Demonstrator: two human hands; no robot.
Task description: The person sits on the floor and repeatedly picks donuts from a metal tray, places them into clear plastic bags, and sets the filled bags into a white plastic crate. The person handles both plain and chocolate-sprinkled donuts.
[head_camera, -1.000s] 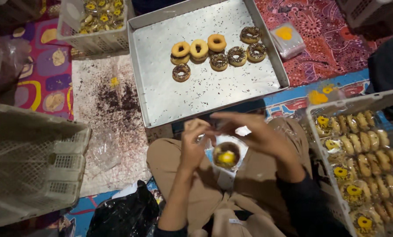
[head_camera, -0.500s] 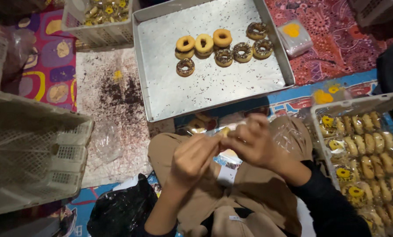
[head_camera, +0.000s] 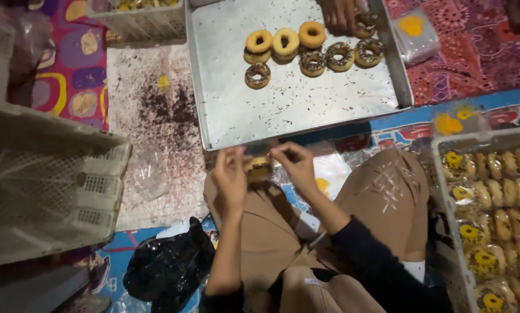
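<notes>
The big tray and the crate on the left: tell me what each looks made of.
Tray: looks like bare metal, probably aluminium or steel, with a dull grey sheen, thin folded rim and sprinkle crumbs on it.
Crate: seems moulded plastic, matte off-white, with slotted lattice walls.

**Around the work spot**

A metal tray (head_camera: 260, 110) dusted with sprinkles holds a cluster of ring doughnuts (head_camera: 306, 46), some plain, some chocolate-topped; another person's hand (head_camera: 338, 11) reaches in at its far edge. A white crate of wrapped doughnuts (head_camera: 492, 214) sits at right, an empty white crate (head_camera: 45, 179) at left, and a black plastic bag (head_camera: 167, 266) lies on the patterned floor mat (head_camera: 74, 64).
</notes>
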